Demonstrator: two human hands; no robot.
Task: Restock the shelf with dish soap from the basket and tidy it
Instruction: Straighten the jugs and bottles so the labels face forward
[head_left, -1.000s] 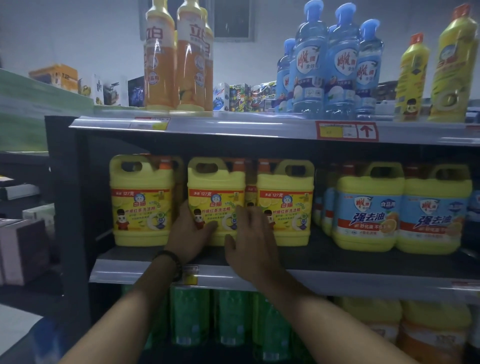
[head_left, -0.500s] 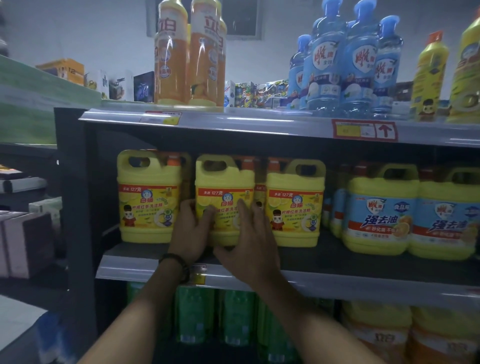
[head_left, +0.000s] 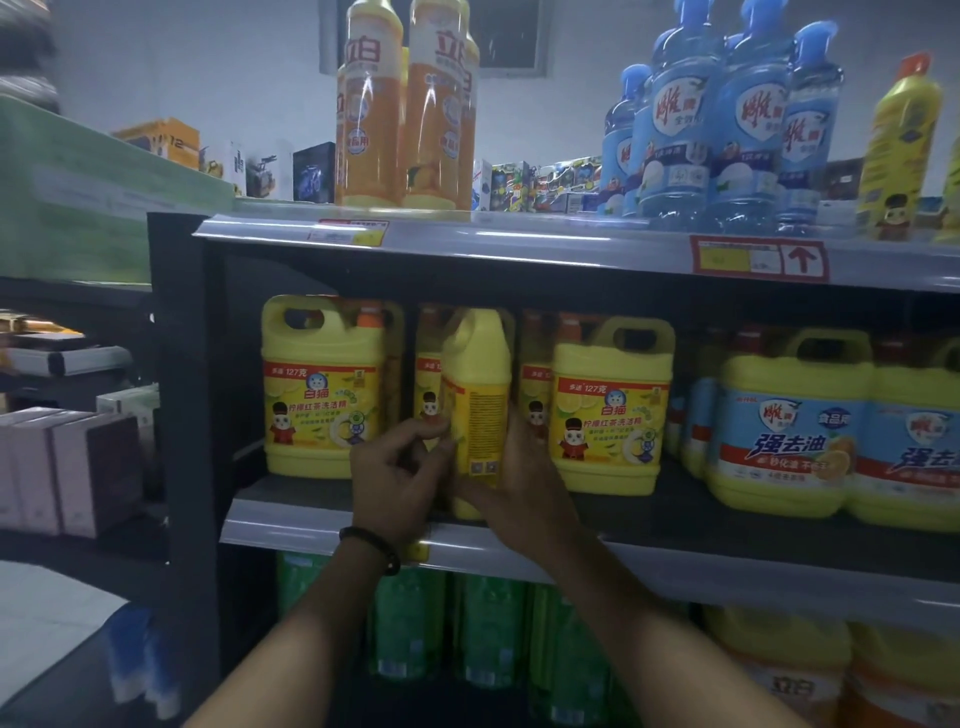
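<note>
On the middle shelf (head_left: 649, 564) stands a row of yellow dish soap jugs. The middle jug (head_left: 480, 400) is turned sideways, its narrow side and back label facing me. My left hand (head_left: 397, 475) grips its lower left edge with curled fingers. My right hand (head_left: 519, 483) holds its lower right side. A jug (head_left: 324, 387) stands to the left and another jug (head_left: 608, 410) to the right, both facing front. More yellow jugs stand behind them. The basket is not in view.
Blue-labelled yellow jugs (head_left: 792, 431) fill the shelf's right part. The top shelf carries orange bottles (head_left: 405, 109), blue bottles (head_left: 727, 124) and a yellow bottle (head_left: 898, 150). Green bottles (head_left: 441, 623) stand on the shelf below. Boxes (head_left: 67, 467) sit on dark racks to the left.
The middle jug faced front before; both hands have turned it so that its narrow side faces me. My view has moved closer and slightly left.
</note>
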